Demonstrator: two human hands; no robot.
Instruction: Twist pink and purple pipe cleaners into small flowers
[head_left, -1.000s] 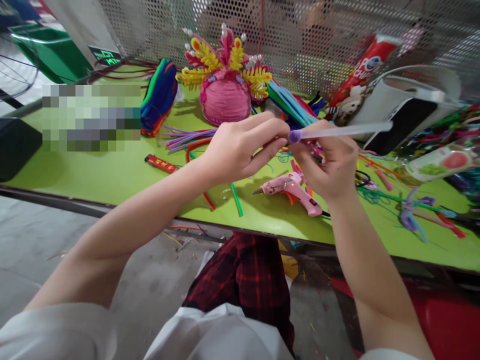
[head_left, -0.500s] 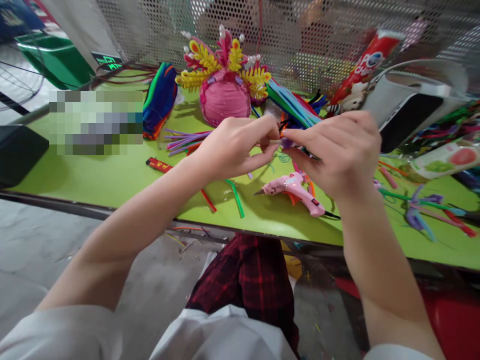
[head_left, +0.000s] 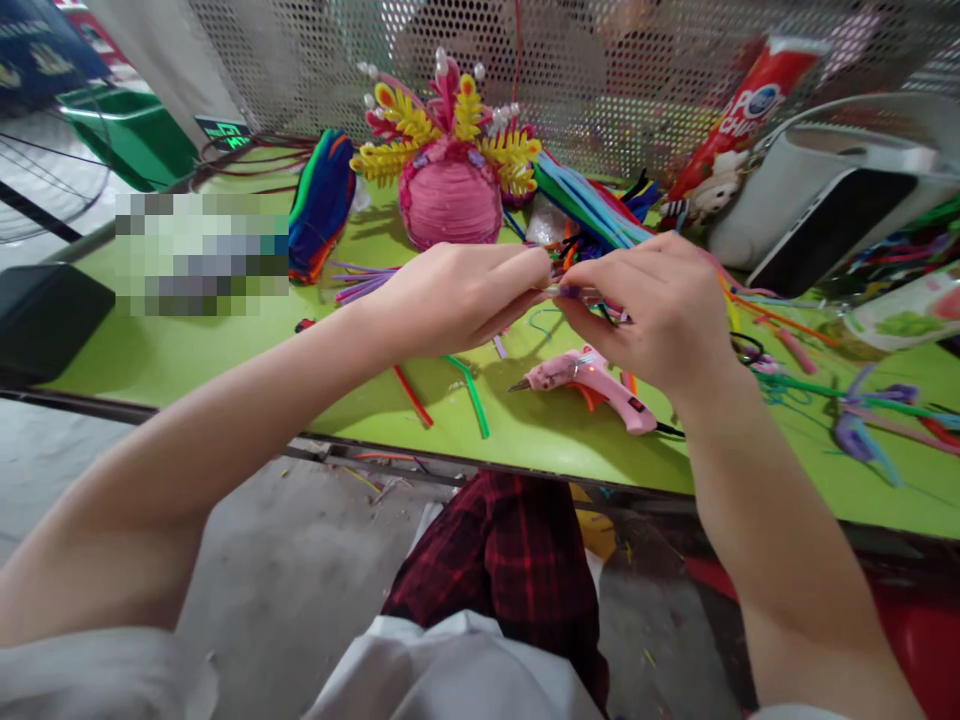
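Head view: the left hand (head_left: 457,295) and the right hand (head_left: 652,305) meet fingertip to fingertip above the middle of the green bench (head_left: 225,355). Between them sits a small purple piece (head_left: 568,291), apparently the tip of a pipe cleaner, held off the bench and just above the pink glue gun (head_left: 592,380). Most of the piece is hidden by the fingers, so its full length cannot be told; what shows runs left to right, from one hand's fingertips to the other's.

The left grip is pressed together, thumb and forefinger pinching the left end of the purple piece. The right grip is likewise closed, pinching the right end, with the other fingers curled over it. Neither hand is nearer than the other: the piece lies at the point where both grips touch.

Farther off stands a pink dome ornament (head_left: 450,195) with yellow fronds. A fan of coloured pipe cleaners (head_left: 585,205) lies to its right, and a folded stack (head_left: 322,200) to its left. Loose red and green stems (head_left: 472,385) lie near the bench's front edge, under the left wrist.
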